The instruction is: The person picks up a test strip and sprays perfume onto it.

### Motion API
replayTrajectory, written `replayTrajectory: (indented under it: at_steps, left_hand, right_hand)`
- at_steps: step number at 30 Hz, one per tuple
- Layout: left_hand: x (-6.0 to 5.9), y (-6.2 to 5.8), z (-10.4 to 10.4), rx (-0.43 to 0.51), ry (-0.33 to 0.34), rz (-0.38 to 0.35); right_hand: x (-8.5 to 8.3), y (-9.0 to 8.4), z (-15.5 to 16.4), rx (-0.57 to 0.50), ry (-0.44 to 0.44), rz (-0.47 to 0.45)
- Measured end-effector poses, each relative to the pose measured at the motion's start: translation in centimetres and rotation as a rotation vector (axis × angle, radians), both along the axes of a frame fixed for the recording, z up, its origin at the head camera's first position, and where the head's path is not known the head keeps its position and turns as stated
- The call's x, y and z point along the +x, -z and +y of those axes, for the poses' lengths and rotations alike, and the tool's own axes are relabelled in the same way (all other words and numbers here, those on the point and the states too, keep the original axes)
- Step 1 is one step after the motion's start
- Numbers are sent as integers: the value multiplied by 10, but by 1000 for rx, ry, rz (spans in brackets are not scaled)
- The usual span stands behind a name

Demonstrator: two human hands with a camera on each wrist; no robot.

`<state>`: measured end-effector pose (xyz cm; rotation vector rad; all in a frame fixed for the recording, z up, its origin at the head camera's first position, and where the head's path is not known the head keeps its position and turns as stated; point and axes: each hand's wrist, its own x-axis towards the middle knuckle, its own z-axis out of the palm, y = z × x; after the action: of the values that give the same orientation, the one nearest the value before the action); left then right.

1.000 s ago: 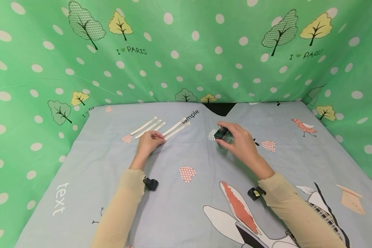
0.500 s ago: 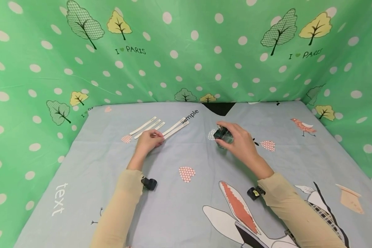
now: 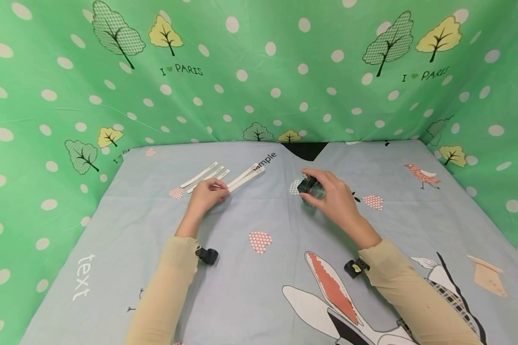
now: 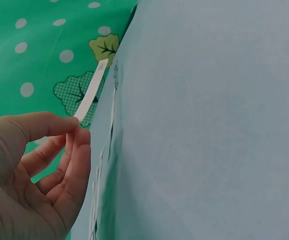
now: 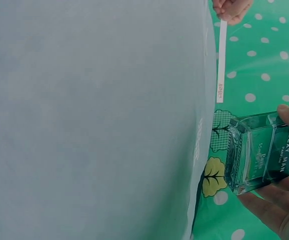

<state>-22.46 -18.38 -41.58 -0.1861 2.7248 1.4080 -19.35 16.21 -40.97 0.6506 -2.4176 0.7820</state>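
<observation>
My left hand [image 3: 205,195] pinches a white perfume test strip [image 3: 248,179] by its near end, between thumb and fingertips. In the left wrist view that strip [image 4: 90,92] stands out from the fingers, its printed end farthest away, raised off the cloth. A second strip lies just behind it, and several others [image 3: 200,175] lie side by side at the left, partly behind the hand. My right hand [image 3: 341,199] grips a green glass perfume bottle [image 3: 311,188] above the cloth. Its lettering reads "SEXY MAN" on the bottle [image 5: 264,150] in the right wrist view.
A grey-blue printed cloth [image 3: 241,287] covers the table. Behind and at both sides hangs a green dotted curtain [image 3: 259,72]. Black wrist cameras [image 3: 208,256] are strapped at both cuffs.
The strip in my left hand has come up slightly from the cloth, its far end now over the printed word. The right hand and the perfume bottle stay nearly still.
</observation>
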Motion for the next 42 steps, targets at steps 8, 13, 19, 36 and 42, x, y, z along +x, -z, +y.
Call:
replayTrajectory:
  at_steps: [8,13,19,36,42]
  left_hand:
    - [4,-6,3,1,15,14]
    - [5,-8,5,18,21,14]
    - [7,-9,6,21,37,22]
    - [10,-16,14,37,58,29]
    - [11,-19,16,26,74,32]
  right_hand:
    - [0,0,0,6,6,-4]
    - [0,0,-1,6,8,-10]
    - [0,0,-1,2,6,-7]
    - [0,0,1,-2,-9,9]
    - [0,1,1,-5,-13,12]
